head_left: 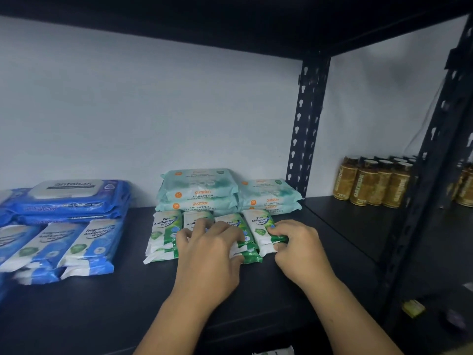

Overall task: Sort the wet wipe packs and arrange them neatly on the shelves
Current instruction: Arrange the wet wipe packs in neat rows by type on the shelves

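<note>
1. Near the front edge of the black shelf (122,293), two bare forearms reach forward from the bottom of the view. Both hands sit at the front-centre of the shelf board.
2. Left hand (207,249): the fingers are spread wide and lightly bent. They rest on top of the two middle stacks of the green pine wipe packs (163,226). The thumb touches the near end of a lower pack.
3. Right hand (298,248): the fingers are curled in close. Forefinger and thumb pinch the near end of the rightmost green pack (259,221).
4. The green pine wipe packs form four stacks side by side, touching. Their long sides run front to back. Where the stack ends show, each is two packs high.
5. The small blue wipe packs (89,242) lie to the left at the same depth, well apart from the green row. Three lie side by side on a lower layer, and their near ends are uneven.
6. The teal antibacterial packs (199,188) stand just behind the green row in two flat stacks that touch each other. The left stack is taller than the right.
7. The large blue packs (69,201) are stacked behind the small blue packs. The top pack shows a white flip lid.
8. The perforated upright post (307,119) stands at the rear, just right of the teal stacks.
9. The gold-labelled bottles (371,183) stand in rows on the neighbouring shelf, right of the post.
10. The white wall (153,98) closes the back of the bay.
</note>
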Tool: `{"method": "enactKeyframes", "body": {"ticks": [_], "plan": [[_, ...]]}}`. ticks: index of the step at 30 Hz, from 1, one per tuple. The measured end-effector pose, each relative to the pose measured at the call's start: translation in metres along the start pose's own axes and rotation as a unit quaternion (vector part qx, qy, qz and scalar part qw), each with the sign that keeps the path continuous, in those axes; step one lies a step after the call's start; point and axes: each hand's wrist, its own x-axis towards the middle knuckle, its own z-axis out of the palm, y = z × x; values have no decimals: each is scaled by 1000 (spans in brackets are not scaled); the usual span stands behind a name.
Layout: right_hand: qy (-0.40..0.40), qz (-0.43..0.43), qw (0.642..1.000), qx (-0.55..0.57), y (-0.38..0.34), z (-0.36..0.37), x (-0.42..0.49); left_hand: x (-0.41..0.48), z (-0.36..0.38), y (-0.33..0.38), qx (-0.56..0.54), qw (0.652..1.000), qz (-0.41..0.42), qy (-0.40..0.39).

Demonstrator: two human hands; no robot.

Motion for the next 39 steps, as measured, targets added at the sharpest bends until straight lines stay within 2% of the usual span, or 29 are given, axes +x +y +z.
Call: {"method": "enactKeyframes", "body": {"ticks": [10, 15, 17, 21, 26, 30, 32, 36, 39], "plan": [[-13, -32, 999, -17, -11, 13, 1, 6, 16, 0, 47, 998, -36, 23], [61, -51, 995, -54, -6, 14, 0, 5, 18, -6, 50, 991, -107, 61], [62, -66, 995, -52, -7, 13, -3, 3, 20, -8, 62, 988, -118, 72], [129, -69, 989, -22, -18, 0, -17, 3, 18, -9, 70, 986, -129, 82], [147, -80, 985, -31, -28, -10, -69, -18, -9, 3, -33, 995, -67, 61], [138, -14, 989, -51, -29, -14, -104, -68, -42, 3, -180, 982, -41, 36], [144, 4, 989, -30, -31, -16, -117, -106, -59, 2, -219, 974, -18, 57], [164, 9, 984, -70, -27, -17, -151, -183, -74, -11, -214, 968, 9, 132], [162, 20, 984, -71, -23, -15, -177, -223, -61, -34, -220, 973, -54, 51]]}}
